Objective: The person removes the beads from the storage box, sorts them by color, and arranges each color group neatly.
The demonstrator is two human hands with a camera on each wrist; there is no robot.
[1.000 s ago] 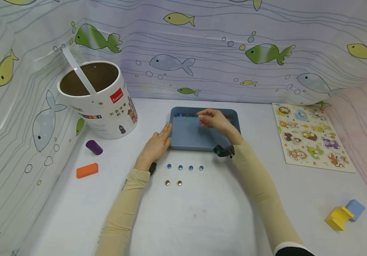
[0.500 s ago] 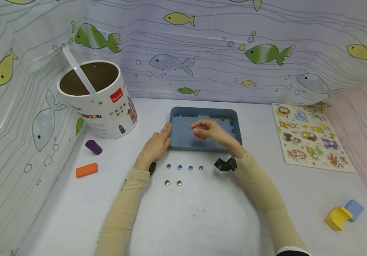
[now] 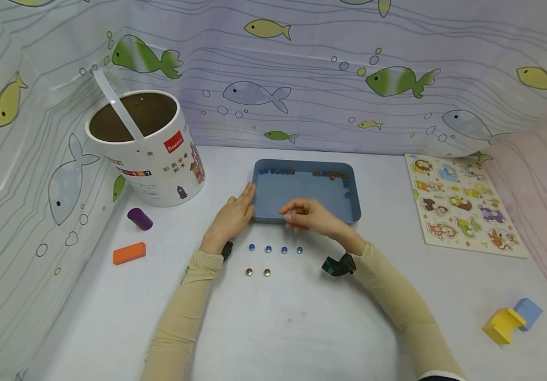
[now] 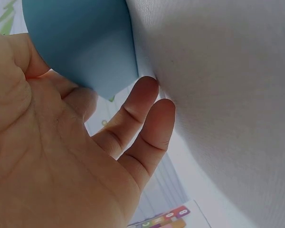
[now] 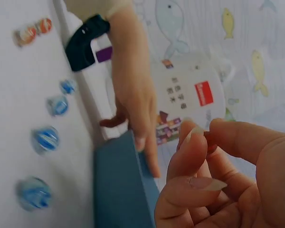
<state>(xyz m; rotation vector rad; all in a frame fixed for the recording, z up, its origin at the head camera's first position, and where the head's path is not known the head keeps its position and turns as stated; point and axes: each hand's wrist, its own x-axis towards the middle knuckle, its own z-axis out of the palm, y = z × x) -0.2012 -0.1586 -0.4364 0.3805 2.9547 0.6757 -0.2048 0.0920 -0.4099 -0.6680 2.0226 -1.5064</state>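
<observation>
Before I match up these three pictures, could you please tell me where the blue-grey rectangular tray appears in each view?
Head: the blue-grey rectangular tray lies at the centre, extending mostly to the right.
Left wrist: the tray is at the top, left of centre, cut off by the upper edge.
Right wrist: the tray is at the bottom, left of centre, cut off by the lower edge.
Shared landmark: the left hand, at the tray's side.
</observation>
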